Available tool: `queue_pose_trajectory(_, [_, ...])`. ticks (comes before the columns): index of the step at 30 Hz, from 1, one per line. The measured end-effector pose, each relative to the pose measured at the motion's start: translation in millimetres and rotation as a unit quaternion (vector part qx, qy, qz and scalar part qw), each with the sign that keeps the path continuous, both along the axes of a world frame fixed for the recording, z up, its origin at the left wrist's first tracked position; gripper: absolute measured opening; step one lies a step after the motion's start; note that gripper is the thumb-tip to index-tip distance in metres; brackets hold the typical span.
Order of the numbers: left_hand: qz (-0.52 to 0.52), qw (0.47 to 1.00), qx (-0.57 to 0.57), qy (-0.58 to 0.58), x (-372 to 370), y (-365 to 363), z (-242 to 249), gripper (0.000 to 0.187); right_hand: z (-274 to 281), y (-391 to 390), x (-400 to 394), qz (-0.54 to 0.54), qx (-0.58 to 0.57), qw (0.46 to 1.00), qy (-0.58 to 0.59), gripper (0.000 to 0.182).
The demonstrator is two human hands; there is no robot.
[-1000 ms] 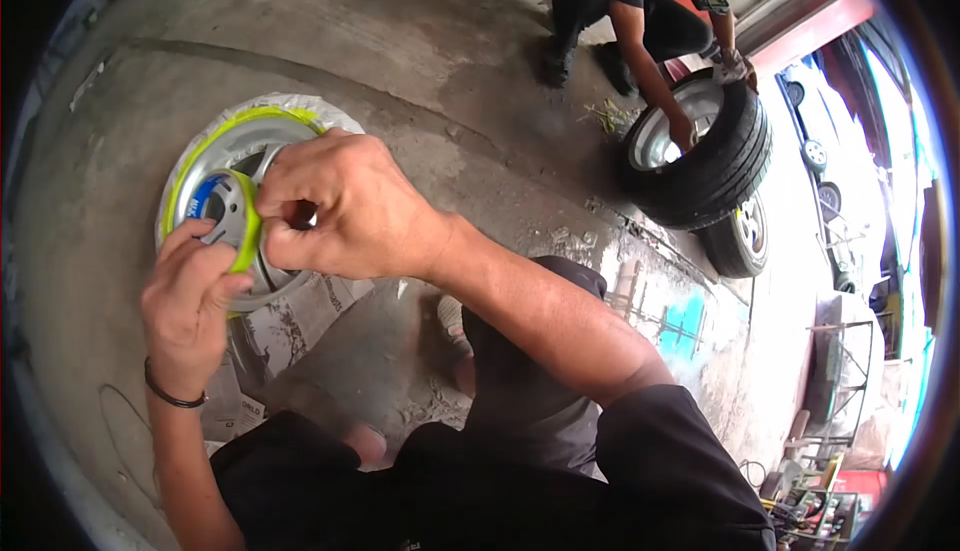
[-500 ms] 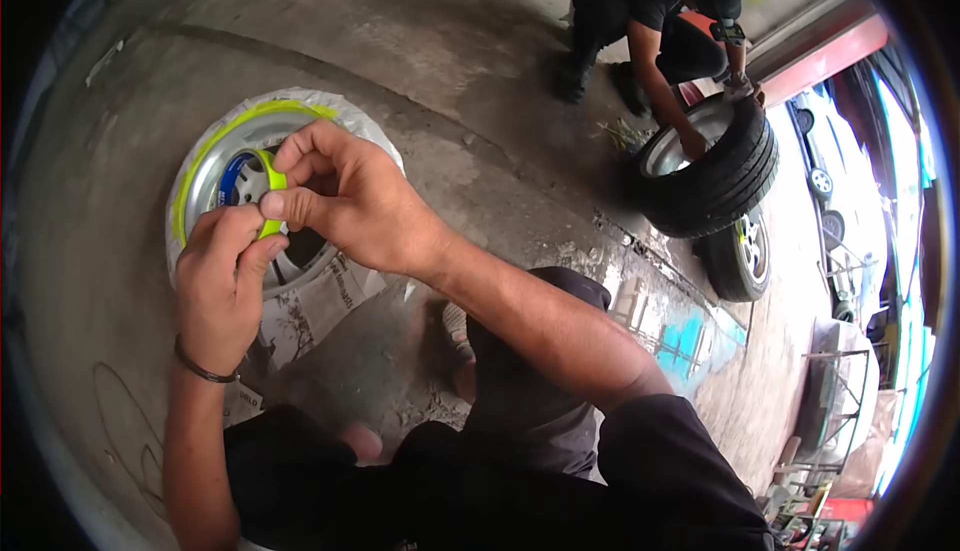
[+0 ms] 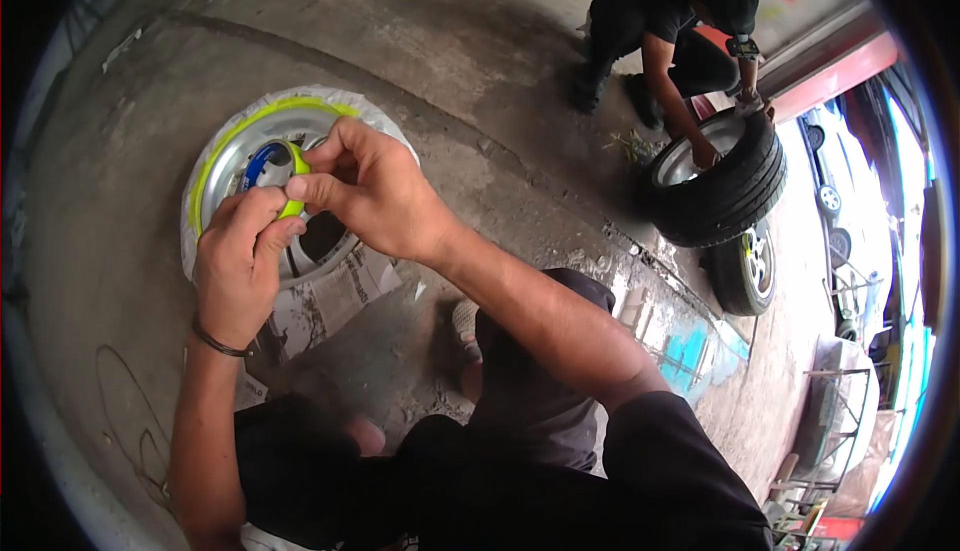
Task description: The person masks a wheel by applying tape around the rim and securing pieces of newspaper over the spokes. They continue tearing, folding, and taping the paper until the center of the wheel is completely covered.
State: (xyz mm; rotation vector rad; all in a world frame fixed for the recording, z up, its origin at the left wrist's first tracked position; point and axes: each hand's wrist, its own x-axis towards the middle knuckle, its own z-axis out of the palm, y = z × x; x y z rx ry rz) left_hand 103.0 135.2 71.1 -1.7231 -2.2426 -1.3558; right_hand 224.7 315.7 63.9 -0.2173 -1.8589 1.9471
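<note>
Both my hands are on a roll of yellow-green tape [image 3: 299, 168] with a blue inner core, raised in front of me. My left hand [image 3: 240, 266] has its thumb and fingers closed on the roll's lower side. The thumb and forefinger of my right hand [image 3: 375, 196] pinch its outer edge. Behind the roll, a silver wheel rim [image 3: 226, 173] lies on the floor, partly covered by my hands. A yellow-green tape band [image 3: 262, 108] runs along its upper and left edge, with whitish sheeting [image 3: 192, 221] around the outside.
Printed newspaper [image 3: 335, 301] lies under the wheel's near side. At the upper right a person [image 3: 670, 26] crouches with hands on a wheel with a black tire [image 3: 735, 191]. Another tired wheel [image 3: 745, 276] stands nearer. A thin cord [image 3: 125, 431] curls on the floor at left.
The view has shifted, so the wheel and my hands appear slightly farther right. My hands keep the same grip on the tape roll.
</note>
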Motion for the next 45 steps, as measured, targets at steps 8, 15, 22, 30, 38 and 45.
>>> queue_pose_trajectory(8, [-0.032, 0.994, -0.032, -0.101, 9.5, -18.5, 3.9, 0.01, 20.4, 6.6, 22.1, 0.04, 0.12, 0.988, -0.09, 0.019])
queue_pose_trajectory(15, [-0.091, 0.986, -0.038, -0.137, 26.1, -7.3, 7.3, 0.004, 11.4, 13.4, 35.0, -0.025, 0.302, 0.953, -0.022, 0.016])
queue_pose_trajectory(22, [-0.167, 0.959, -0.069, -0.22, 30.6, 31.5, -2.4, 0.01, 14.8, 40.7, 84.8, -0.126, 0.416, 0.898, -0.069, 0.023])
queue_pose_trajectory(30, [-0.156, 0.968, -0.036, -0.192, 26.9, 48.2, -9.7, 0.008, 37.1, 76.4, 123.2, -0.19, 0.221, 0.952, -0.094, 0.024])
queue_pose_trajectory(38, [-0.155, 0.983, -0.027, -0.092, 37.2, 49.8, -4.9, 0.01, 39.0, 53.6, 98.4, -0.102, 0.341, 0.925, -0.13, 0.027])
queue_pose_trajectory(45, [-0.158, 0.979, -0.067, -0.11, 30.9, 38.7, -2.7, 0.009, 35.8, 54.7, 82.0, -0.061, 0.418, 0.903, -0.084, 0.016])
